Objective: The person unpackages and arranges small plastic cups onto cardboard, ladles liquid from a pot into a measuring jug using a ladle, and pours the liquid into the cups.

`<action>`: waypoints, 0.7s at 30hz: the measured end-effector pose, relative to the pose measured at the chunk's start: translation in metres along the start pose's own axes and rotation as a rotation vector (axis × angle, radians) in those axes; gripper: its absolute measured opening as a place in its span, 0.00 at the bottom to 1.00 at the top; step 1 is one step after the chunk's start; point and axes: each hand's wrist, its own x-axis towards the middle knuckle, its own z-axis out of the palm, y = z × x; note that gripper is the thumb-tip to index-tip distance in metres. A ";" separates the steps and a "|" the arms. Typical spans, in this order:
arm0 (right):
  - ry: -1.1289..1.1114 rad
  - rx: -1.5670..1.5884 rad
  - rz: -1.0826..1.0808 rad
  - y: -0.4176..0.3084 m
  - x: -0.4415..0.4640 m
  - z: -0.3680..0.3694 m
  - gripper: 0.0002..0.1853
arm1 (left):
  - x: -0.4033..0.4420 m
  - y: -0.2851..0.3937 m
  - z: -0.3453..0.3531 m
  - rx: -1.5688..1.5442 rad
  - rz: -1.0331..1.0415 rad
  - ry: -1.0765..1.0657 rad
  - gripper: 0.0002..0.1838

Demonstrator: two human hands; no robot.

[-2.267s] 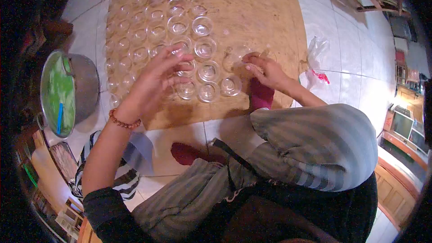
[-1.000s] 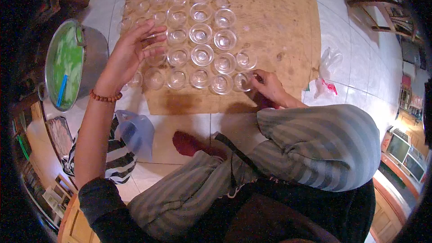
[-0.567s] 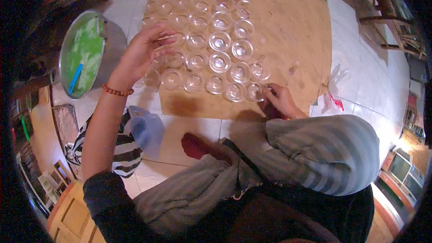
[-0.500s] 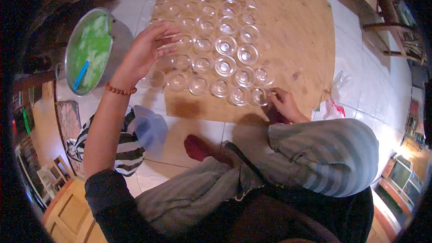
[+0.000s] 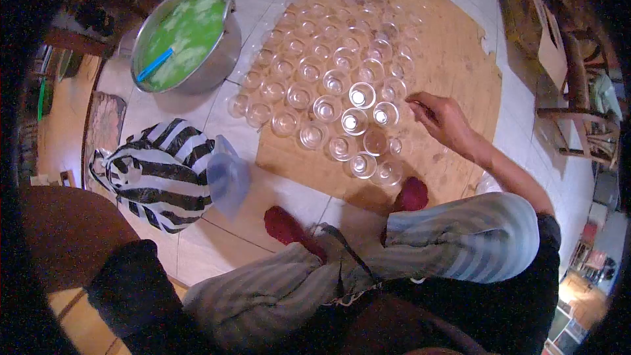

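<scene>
My right hand (image 5: 439, 116) is over the right side of the cup rows, fingers curled and pressed together beside a clear cup (image 5: 394, 90); whether anything is between the fingertips I cannot make out. Many clear round cups stand in close rows on a tan board (image 5: 453, 59) on the floor. One cup (image 5: 376, 141) near the front looks darker inside. My left hand is out of view; only its dark sleeve (image 5: 141, 283) and a blurred brown shape (image 5: 75, 236), apparently the forearm, show at the lower left.
A metal pot (image 5: 227, 52) of green liquid with a blue-handled tool (image 5: 156, 64) stands at upper left. Below it are a striped black-and-white bag (image 5: 167, 174) and a translucent blue container (image 5: 229, 177). A cardboard box (image 5: 532, 33) and wooden chair (image 5: 578, 115) are at right.
The view has swung left, showing more of the pot and bag. My left hand has left the cups and gone out of view. My right hand has moved away from the front cups, farther up the board.
</scene>
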 end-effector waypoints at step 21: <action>-0.314 -0.379 -0.617 -0.097 0.083 0.014 0.28 | -0.019 -0.134 0.110 0.053 0.029 -0.124 0.15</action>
